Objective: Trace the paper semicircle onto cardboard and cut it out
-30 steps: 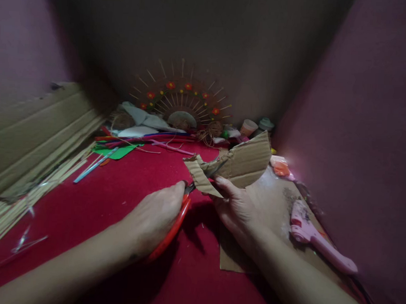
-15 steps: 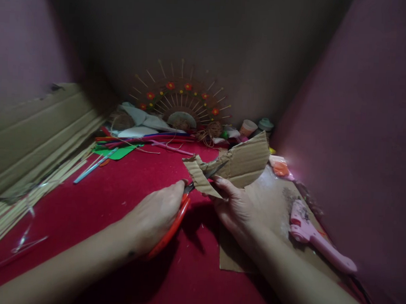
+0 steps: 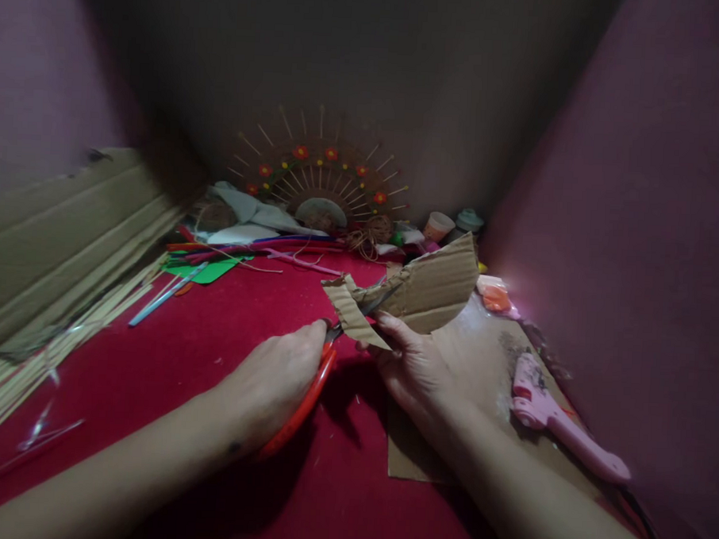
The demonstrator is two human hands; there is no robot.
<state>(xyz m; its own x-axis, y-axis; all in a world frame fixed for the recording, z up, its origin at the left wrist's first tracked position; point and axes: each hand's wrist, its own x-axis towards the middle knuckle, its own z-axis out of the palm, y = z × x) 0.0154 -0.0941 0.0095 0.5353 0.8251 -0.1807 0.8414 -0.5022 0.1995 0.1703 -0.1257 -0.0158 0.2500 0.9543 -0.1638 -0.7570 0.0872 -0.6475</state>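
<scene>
My left hand (image 3: pixel 283 373) is closed round the orange handles of a pair of scissors (image 3: pixel 306 410). The scissors' dark blades reach into a curved piece of corrugated cardboard (image 3: pixel 439 285), and a strip on its left side stands partly cut from the rest. My right hand (image 3: pixel 411 371) grips the cardboard's lower edge, thumb on top, close to the blades; its other fingers are mostly hidden beneath. Both hands are raised over the red cloth (image 3: pixel 231 486), and the cardboard is tilted up.
A pink glue gun (image 3: pixel 558 425) lies at right on a flat cardboard sheet (image 3: pixel 416 455). Thin sticks (image 3: pixel 63 360) and a large cardboard panel (image 3: pixel 56 248) are at left. Pipe cleaners (image 3: pixel 265 248), twine (image 3: pixel 370 234) and a flower-decorated fan shape (image 3: pixel 321 176) stand at the back.
The scissor blades have opened slightly, with the upper blade showing more above the cardboard. Both hands stay in nearly the same place.
</scene>
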